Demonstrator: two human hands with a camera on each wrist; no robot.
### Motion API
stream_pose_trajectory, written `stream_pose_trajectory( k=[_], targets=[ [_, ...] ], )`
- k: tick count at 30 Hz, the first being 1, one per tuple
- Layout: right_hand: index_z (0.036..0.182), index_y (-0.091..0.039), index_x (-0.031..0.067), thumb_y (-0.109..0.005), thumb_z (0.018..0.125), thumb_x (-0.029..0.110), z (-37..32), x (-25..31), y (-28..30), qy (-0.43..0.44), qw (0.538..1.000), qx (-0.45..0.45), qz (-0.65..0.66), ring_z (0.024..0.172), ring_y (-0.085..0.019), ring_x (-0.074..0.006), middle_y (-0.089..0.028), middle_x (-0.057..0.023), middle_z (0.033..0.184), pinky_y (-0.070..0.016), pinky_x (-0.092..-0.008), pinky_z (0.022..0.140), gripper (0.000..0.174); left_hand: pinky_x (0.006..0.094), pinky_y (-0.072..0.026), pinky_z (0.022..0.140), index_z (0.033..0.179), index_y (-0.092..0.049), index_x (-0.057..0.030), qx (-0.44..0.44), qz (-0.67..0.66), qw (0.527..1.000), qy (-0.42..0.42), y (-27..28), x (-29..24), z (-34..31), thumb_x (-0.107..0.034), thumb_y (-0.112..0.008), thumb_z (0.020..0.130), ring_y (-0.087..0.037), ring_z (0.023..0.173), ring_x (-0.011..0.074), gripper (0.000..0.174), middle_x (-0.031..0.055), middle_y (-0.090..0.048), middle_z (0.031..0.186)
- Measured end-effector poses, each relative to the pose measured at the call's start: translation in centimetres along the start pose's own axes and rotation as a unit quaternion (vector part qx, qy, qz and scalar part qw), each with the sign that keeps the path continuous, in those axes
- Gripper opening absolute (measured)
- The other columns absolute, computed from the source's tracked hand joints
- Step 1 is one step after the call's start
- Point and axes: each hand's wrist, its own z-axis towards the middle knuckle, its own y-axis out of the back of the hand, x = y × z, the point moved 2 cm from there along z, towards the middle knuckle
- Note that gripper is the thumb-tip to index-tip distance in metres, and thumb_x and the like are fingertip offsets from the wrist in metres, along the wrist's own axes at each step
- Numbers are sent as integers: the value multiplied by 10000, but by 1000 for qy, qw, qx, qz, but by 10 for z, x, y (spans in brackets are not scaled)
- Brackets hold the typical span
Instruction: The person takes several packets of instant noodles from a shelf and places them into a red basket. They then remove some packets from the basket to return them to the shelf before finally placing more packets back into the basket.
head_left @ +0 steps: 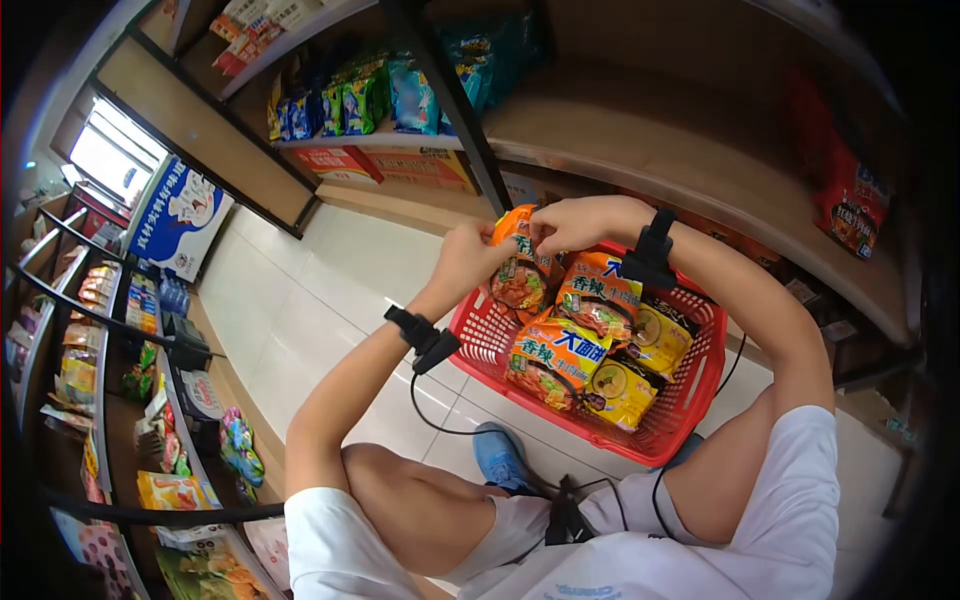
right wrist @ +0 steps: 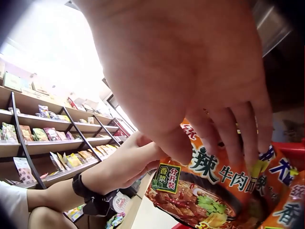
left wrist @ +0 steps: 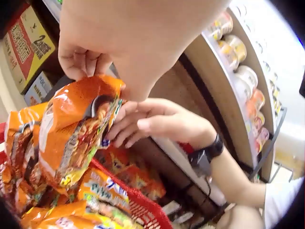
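Note:
My left hand [head_left: 468, 262] grips the top edge of an orange instant noodle packet [head_left: 518, 288] at the far left end of the red basket [head_left: 700, 400]. From the other side, my right hand [head_left: 588, 222] pinches the same packet near its upper edge. In the left wrist view, the packet [left wrist: 78, 129] stands tilted above other packets, the right hand's fingertips at its side edge. Bent fingers of the right hand partly cover the packet's front [right wrist: 190, 200] in the right wrist view. More orange packets [head_left: 600, 295] and yellow packets [head_left: 625, 390] lie in the basket.
A low brown shelf [head_left: 640, 130] runs behind the basket, with a red packet [head_left: 850, 210] at its right. Bagged snacks [head_left: 360, 100] stand farther along. Stocked shelves [head_left: 110, 400] line the left side. My shoe [head_left: 500, 455] is close to the basket on the tiled floor [head_left: 330, 270].

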Motion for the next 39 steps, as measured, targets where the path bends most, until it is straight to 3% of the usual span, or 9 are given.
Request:
stream_pose_trajectory(
  k=[1, 5, 8, 12, 19, 24, 30, 34, 39],
  targets=[
    [1192, -655, 43, -640, 863, 386, -4, 2, 3, -29, 999, 22, -11, 1044, -654, -302, -680, -164, 1146, -502, -397, 869, 475, 366, -554, 676, 930, -714, 84, 2, 1, 1000, -5, -5, 1, 3, -345, -746, 770, -725, 720, 277, 459, 206, -709, 760],
    [1153, -671, 37, -626, 864, 373, -2, -9, 8, -25, 999, -27, 4, 1018, -669, -297, -697, -171, 1105, -507, -405, 850, 445, 426, -557, 679, 861, -702, 109, 0, 110, 993, -41, -18, -7, 16, -376, -743, 761, -716, 701, 355, 497, 246, -682, 711],
    [1129, -648, 9, -618, 919, 324, -6, -3, 16, -49, 998, -22, -30, 1021, -663, -309, -696, -181, 1085, -506, -410, 874, 380, 477, -550, 715, 836, -695, 87, 13, 138, 989, -42, -25, -18, 24, -366, -743, 773, -691, 785, 437, 460, 297, -668, 751],
    [1125, -653, 31, -629, 886, 338, -16, 2, 19, -68, 994, -54, -67, 965, -677, -326, -705, -184, 1035, -524, -423, 820, 389, 484, -552, 726, 831, -687, 84, 33, 161, 986, -41, -43, -18, 38, -362, -740, 781, -686, 808, 448, 452, 308, -670, 787],
    [1162, -679, 51, -606, 832, 260, -8, -18, 7, -39, 995, -69, -65, 1003, -701, -331, -720, -187, 1091, -545, -425, 801, 397, 491, -557, 734, 844, -677, 84, 45, 196, 977, -76, -71, -8, 49, -352, -733, 793, -685, 812, 452, 443, 307, -676, 808],
    [1055, -740, 24, -604, 821, 247, -8, -26, -5, -59, 992, -44, -106, 968, -707, -341, -735, -186, 1031, -548, -428, 797, 351, 492, -555, 745, 838, -678, 76, 127, 221, 966, -36, -73, -2, 70, -366, -752, 782, -688, 809, 448, 452, 298, -681, 811],
    [1010, -748, 27, -585, 824, 234, -8, -34, -11, -64, 992, -20, -109, 886, -705, -341, -733, -187, 957, -541, -421, 755, 322, 479, -548, 715, 831, -690, 78, 134, 223, 963, -77, -84, 6, 76, -351, -746, 785, -691, 805, 441, 435, 302, -672, 792],
    [1016, -741, 39, -583, 837, 257, -4, -41, -18, -78, 990, -38, -113, 916, -698, -338, -733, -172, 967, -533, -429, 774, 324, 477, -543, 701, 835, -695, 78, 121, 219, 964, -95, -90, 14, 79, -316, -723, 807, -692, 786, 429, 396, 296, -668, 776],
    [1059, -743, 68, -576, 851, 278, 3, -44, -26, -87, 989, -4, -122, 974, -690, -329, -730, -164, 1042, -533, -430, 814, 339, 435, -520, 650, 837, -713, 45, 126, 242, 956, -107, -91, 19, 78, -293, -728, 828, -696, 697, 355, 339, 223, -678, 713]
  ],
)
